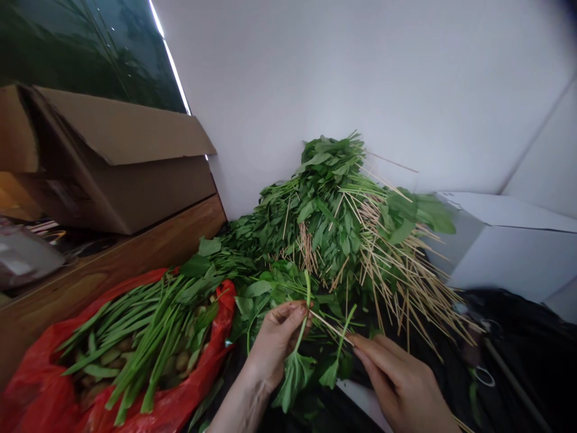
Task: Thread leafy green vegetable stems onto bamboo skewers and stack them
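Note:
In the head view my left hand (276,344) pinches a leafy green stem (308,290), its leaf hanging below the fingers. My right hand (396,379) grips a thin wooden skewer (331,325) that slants up and left toward the stem. A second small leafy stem (346,325) sits across the skewer near my right fingertips. Whether the skewer's tip passes through the stem at my left fingers is hidden. Behind both hands rises a tall heap of skewered greens (333,222), with many bare skewer ends (406,282) fanning out to the right.
A red plastic bag (148,279) at the left holds green stalks (155,349) and small roundish brown items. An open cardboard box (157,192) stands on a wooden surface (180,225). To the right are a white box (514,252) and black plastic or cloth (527,337). A white wall is behind.

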### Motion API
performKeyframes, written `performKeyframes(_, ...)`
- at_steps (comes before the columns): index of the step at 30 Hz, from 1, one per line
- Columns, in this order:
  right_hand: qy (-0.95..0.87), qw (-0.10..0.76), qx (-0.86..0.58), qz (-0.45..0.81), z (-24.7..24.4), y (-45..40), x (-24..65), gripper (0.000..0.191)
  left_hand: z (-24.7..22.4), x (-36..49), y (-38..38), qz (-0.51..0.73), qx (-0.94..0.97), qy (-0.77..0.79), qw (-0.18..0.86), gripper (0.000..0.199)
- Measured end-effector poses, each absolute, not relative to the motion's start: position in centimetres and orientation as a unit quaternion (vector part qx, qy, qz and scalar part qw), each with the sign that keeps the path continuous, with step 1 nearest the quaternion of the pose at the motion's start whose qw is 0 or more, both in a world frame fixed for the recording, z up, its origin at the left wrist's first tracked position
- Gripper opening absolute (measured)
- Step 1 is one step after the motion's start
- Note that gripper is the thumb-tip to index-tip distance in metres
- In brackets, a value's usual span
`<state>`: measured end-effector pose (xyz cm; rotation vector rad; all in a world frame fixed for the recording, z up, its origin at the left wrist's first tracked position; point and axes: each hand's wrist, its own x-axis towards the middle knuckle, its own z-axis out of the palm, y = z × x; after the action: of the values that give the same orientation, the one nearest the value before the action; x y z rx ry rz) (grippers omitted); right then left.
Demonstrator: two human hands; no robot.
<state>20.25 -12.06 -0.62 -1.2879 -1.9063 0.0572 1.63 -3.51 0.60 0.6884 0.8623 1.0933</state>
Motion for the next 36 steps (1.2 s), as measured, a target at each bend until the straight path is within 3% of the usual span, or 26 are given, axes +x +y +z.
performKeyframes(17,-0.759,0.38,-0.529,0.009,-1.7,-12.0,19.6,0.029,-1.2,1.2,-3.1,0.489,0.421,0.357,0.676,0.023)
performKeyframes(27,-0.766,0.37,-0.526,0.002,-2.8,-12.1,19.1,0.029,-2.5,1.9,-4.9,0.455,0.332,0.357,0.745,0.022)
performKeyframes(33,-0.768,0.369,-0.522,0.035,-3.9,-11.9,19.3,0.026,-3.5,2.3,-5.7,0.395,0.451,0.342,0.723,0.023)
performKeyframes(36,-0.761,0.383,-0.522,0.047,-4.1,-12.2,20.6,0.023,-2.8,1.6,-3.5,0.365,0.57,0.35,0.648,0.03)
